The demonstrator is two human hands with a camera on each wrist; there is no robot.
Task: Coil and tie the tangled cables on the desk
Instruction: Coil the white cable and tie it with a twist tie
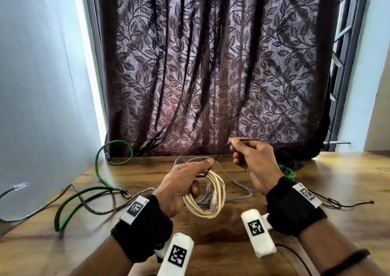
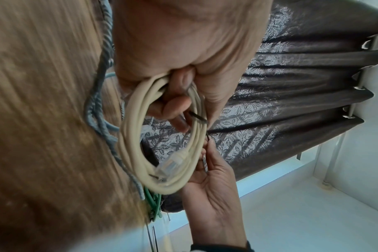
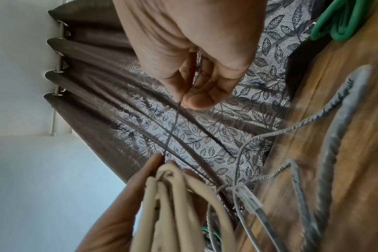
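Note:
My left hand grips a coiled cream cable just above the wooden desk, fingers curled through the loops. A clear plug hangs inside the coil. My right hand is raised to the right of it and pinches a thin dark tie string between thumb and forefinger. The string runs taut from those fingertips down to the top of the coil by my left thumb. A dark piece of it crosses the coil near my left fingers.
A loose green cable and a grey braided cable sprawl over the desk's left half. A coiled green cable lies behind my right wrist. More dark strings lie at the right. A patterned curtain hangs behind the desk.

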